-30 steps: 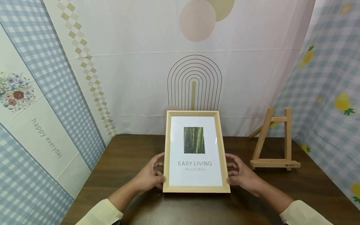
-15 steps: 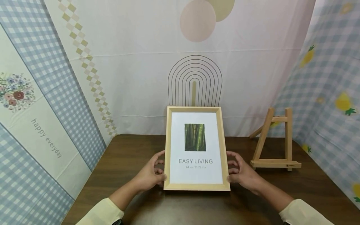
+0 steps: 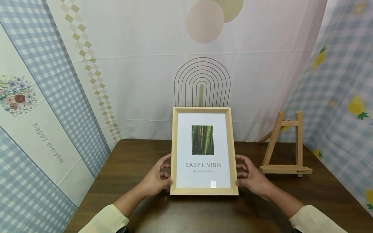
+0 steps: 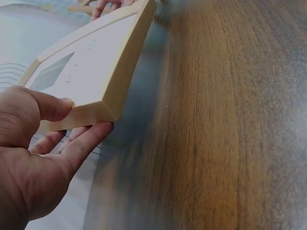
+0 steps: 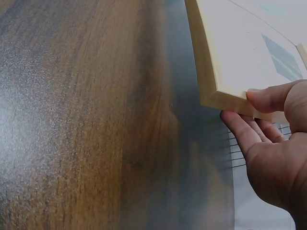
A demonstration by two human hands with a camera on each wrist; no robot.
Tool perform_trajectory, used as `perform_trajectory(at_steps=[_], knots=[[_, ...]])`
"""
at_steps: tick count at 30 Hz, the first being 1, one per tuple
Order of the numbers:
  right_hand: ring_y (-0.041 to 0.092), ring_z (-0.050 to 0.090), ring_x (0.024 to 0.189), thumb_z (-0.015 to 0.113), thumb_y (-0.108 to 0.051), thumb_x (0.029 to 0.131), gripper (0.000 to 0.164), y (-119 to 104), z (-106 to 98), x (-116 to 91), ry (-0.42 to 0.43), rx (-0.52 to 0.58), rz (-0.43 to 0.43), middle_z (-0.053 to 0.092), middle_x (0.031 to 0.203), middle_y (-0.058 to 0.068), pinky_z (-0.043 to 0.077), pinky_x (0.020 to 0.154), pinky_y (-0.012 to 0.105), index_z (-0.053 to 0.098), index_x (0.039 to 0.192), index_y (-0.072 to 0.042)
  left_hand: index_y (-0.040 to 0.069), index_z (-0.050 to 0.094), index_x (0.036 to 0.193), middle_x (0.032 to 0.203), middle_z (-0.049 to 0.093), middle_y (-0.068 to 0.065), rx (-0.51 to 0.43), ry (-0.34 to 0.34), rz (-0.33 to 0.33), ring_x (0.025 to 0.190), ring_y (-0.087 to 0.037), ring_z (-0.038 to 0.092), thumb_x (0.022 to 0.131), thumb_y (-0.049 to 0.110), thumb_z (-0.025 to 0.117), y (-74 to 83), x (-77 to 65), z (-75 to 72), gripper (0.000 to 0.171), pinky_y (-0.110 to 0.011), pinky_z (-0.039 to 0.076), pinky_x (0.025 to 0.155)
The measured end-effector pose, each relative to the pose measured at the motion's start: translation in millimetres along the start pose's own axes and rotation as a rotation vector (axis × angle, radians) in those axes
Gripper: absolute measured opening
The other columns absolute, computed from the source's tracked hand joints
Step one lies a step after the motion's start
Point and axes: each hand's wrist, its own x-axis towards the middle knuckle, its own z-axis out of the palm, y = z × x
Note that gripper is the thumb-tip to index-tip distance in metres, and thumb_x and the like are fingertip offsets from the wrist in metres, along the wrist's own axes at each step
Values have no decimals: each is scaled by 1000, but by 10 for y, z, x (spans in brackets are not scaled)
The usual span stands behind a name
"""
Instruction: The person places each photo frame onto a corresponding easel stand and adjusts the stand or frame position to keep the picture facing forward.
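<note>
"Pale-wood picture frame (image 3: 203,160), its top tipped away from you, fills the space between your hands above the dark brown table (image 3: 186,215). So how far along are you?"

"Partway, by the look of it. Your grip is done: your left hand (image 3: 155,179) holds the left side and your right hand (image 3: 252,179) the right, thumbs at the front, fingers bent behind. What is left, as a judgement, is the setting down and the letting go; neither hand is free."

"And the wooden easel (image 3: 285,169), standing upright on the table to your right?"

"It carries nothing and stands well apart from your right hand. Nothing in your views settles whether it figures in the work."

"Where exactly do you have the frame?"

"Midway between your two hands, touching both, its face with the green bamboo picture (image 3: 202,139) turned toward you. You hold it low on its sides, nearer the bottom corners than the top."

"Is it off the table?"

"Both wrist views suggest you have its lower edge raised clear of the tabletop, a reading rather than a certainty; how wide any gap is, you cannot tell."
</note>
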Motion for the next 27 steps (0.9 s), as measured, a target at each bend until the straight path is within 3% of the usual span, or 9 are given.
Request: perform_trajectory(at_steps=[10,27], knots=[[38,62,111,71,16,83,96,-19,-11,10,33,-53,-29,42,143,31,59,80,45,18,157,-14,23,22,162,143,40,-24,42,6,65,99,-31,60,91,-13,66,-25,42,18,91,-49,61,70],[39,62,111,69,17,83,93,-31,-44,67,82,-108,-87,44,141,31,58,80,42,19,155,-12,23,21,162,142,43,-22,113,54,108,100,-31,58,90,-14,65,34,93,46,91,-50,61,71]])
